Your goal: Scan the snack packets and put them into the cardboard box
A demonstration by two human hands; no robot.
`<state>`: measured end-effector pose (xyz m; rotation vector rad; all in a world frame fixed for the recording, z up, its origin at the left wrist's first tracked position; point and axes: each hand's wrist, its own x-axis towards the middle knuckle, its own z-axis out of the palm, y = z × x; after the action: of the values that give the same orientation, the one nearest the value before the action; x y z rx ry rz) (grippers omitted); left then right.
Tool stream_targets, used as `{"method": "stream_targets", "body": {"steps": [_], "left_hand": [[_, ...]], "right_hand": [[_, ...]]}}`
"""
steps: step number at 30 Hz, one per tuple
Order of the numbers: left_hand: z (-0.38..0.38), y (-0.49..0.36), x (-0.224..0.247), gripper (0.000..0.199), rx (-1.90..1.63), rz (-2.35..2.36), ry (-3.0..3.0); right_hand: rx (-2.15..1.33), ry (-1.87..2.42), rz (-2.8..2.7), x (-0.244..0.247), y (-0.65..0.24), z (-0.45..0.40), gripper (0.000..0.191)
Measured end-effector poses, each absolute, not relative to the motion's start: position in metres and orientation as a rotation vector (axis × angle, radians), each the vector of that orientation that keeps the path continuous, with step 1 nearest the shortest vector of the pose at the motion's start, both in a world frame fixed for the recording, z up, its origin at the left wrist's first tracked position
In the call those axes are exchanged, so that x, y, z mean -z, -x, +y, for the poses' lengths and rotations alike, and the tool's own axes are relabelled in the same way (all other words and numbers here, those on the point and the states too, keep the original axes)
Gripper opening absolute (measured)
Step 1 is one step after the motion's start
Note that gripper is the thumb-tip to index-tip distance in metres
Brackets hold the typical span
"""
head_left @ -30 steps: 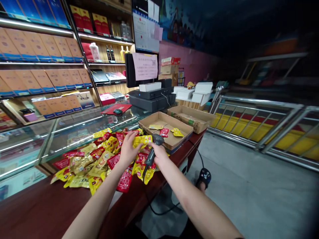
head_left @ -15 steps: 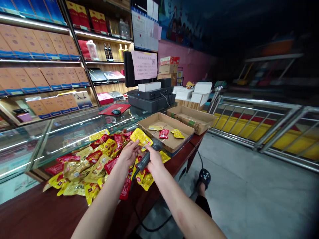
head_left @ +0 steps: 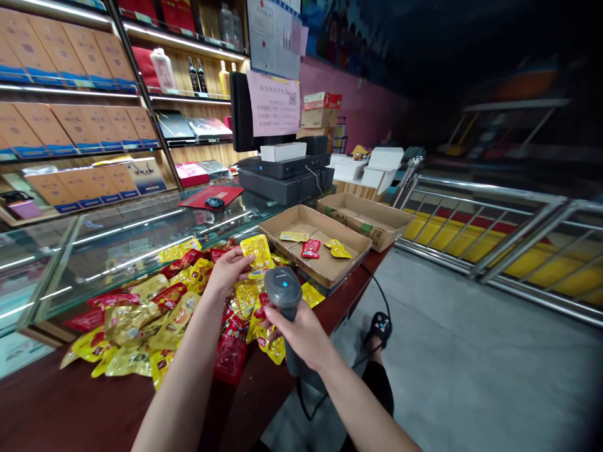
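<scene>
Between the fingers and thumb of my left hand (head_left: pixel 230 271) is a yellow snack packet (head_left: pixel 257 254), raised over the pile. My right hand (head_left: pixel 301 333) is wrapped round the handle of a dark grey barcode scanner (head_left: pixel 283 290), which has a small blue light on its top. The scanner's head points away from me, close to the packet but apart from it. Beneath and left of my hands, red, yellow and gold snack packets (head_left: pixel 176 320) lie heaped on the dark red counter (head_left: pixel 51 405). A shallow cardboard box (head_left: pixel 346 271) beyond the scanner holds several small packets.
A second cardboard box (head_left: pixel 391 220) stands behind the first. Further back are a monitor (head_left: pixel 241 113), a black cash drawer (head_left: pixel 282 186) and a mouse (head_left: pixel 215 203) on a red mat. The scanner's cable (head_left: pixel 306 411) hangs beside the counter. Metal railings (head_left: pixel 485 232) stand at right.
My right hand has turned the scanner upright and moved it away from the packet, toward me. My left hand has drawn the packet slightly left, and its printed face has turned.
</scene>
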<state>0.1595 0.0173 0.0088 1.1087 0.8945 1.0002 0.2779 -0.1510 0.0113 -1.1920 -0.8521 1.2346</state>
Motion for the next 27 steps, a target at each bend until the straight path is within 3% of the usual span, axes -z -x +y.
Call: {"method": "stream_targets", "body": {"steps": [8, 27], "left_hand": [[0.022, -0.158, -0.004, 0.044, -1.002, 0.881, -1.087], [0.022, -0.161, 0.002, 0.043, -1.028, 0.897, -1.196]], "right_hand": [[-1.312, 1.219, -1.001, 0.004, -0.261, -0.16, 0.036], [-1.295, 1.243, -0.971, -0.007, -0.261, -0.169, 0.038]]}}
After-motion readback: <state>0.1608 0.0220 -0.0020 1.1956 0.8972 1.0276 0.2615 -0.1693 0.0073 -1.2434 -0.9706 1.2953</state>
